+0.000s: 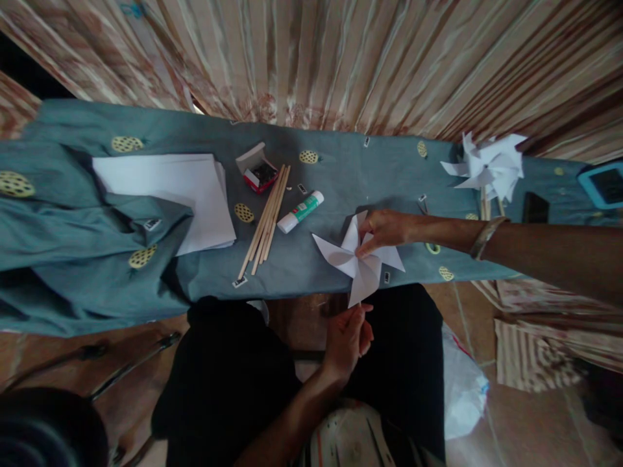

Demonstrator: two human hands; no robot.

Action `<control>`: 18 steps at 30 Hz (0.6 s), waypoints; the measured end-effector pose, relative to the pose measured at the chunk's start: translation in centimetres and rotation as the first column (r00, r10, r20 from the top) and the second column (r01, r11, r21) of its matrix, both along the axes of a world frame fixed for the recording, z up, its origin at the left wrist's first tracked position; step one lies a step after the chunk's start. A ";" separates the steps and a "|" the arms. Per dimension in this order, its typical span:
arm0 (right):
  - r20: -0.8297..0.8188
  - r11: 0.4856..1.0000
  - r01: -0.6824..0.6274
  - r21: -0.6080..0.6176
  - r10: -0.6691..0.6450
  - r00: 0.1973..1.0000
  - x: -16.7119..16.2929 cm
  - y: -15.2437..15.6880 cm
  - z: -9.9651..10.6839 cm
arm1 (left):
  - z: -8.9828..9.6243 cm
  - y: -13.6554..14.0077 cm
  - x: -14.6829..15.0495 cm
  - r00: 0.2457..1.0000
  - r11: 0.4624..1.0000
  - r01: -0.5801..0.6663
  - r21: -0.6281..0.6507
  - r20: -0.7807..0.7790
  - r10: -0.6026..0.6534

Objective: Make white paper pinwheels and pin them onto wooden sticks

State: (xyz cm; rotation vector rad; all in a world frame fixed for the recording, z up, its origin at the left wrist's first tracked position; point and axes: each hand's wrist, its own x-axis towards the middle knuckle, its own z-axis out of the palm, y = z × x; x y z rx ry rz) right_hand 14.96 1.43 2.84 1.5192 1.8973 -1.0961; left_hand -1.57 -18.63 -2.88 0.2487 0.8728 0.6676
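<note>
A white paper pinwheel [348, 259] with folded blades is held over the table's front edge. My right hand [387, 230] reaches in from the right, its thumb near the pinwheel's centre and its fingers closed on the paper blades. Below it, over my lap, my left hand [346, 340] is closed just under the lowest blade, around what looks like the pinwheel's stick, almost wholly hidden by the fingers. Left of the pinwheel lie a green and white glue stick [302, 213], several thin wooden sticks [267, 224] and an opened small red box [260, 174] with dark small pieces inside.
A stack of white paper [204, 194] lies at left, partly under a fold of the blue-green tablecloth [384, 175]. Finished-looking pinwheels [487, 165] rest at right, near a dark phone-like object [536, 207] and a blue-framed device [603, 185]. Scissors [432, 248] are partly behind my right wrist.
</note>
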 end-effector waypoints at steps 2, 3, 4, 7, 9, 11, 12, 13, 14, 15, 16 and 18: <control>-0.005 1.000 0.007 0.014 -0.007 1.000 0.2 -0.1 -0.1 | 0.0 0.0 0.1 1.000 1.000 0.005 0.006 -0.002 -0.005; -0.017 1.000 0.006 0.019 -0.005 1.000 0.3 -0.1 -0.1 | 0.0 0.0 0.1 1.000 1.000 0.006 0.011 -0.003 -0.006; -0.038 1.000 0.007 0.016 -0.006 0.999 0.4 -0.2 0.0 | -0.1 0.0 0.1 1.000 1.000 0.006 0.018 -0.002 -0.006; -0.134 0.999 0.037 -0.011 -0.038 0.990 0.6 -0.6 0.1 | -0.4 -0.1 0.3 1.000 0.999 -0.003 0.044 0.007 0.003; -0.150 0.998 0.069 0.013 -0.066 0.986 0.7 -0.9 0.2 | -0.6 -0.2 0.4 1.000 0.998 -0.022 0.059 0.014 0.021; -0.111 0.994 0.084 0.076 -0.076 0.991 0.7 -1.2 0.3 | -0.7 -0.2 0.4 0.999 0.996 -0.048 0.072 0.009 0.047; -0.085 0.991 0.088 0.103 -0.079 0.993 0.7 -1.4 0.3 | -0.6 -0.2 0.3 0.998 0.995 -0.059 0.076 0.005 0.059; -0.070 0.988 0.097 0.119 -0.089 0.994 0.8 -1.6 0.4 | -0.5 -0.1 0.3 0.998 0.995 -0.068 0.078 0.000 0.068; -0.076 0.985 0.116 0.125 -0.107 0.991 0.9 -1.8 0.4 | -0.3 0.1 0.2 0.997 0.994 -0.072 0.082 -0.004 0.073; -0.105 0.982 0.146 0.121 -0.133 0.985 1.0 -2.0 0.5 | 0.0 0.2 0.1 0.997 0.993 -0.076 0.087 -0.007 0.076; -0.150 0.977 0.184 0.109 -0.167 0.975 1.1 -2.2 0.5 | 0.2 0.3 0.1 0.997 0.992 -0.077 0.097 -0.010 0.078; -0.248 0.959 0.271 0.083 -0.244 0.938 1.4 -2.9 0.5 | 0.7 0.6 0.0 0.996 0.988 -0.083 0.129 -0.024 0.087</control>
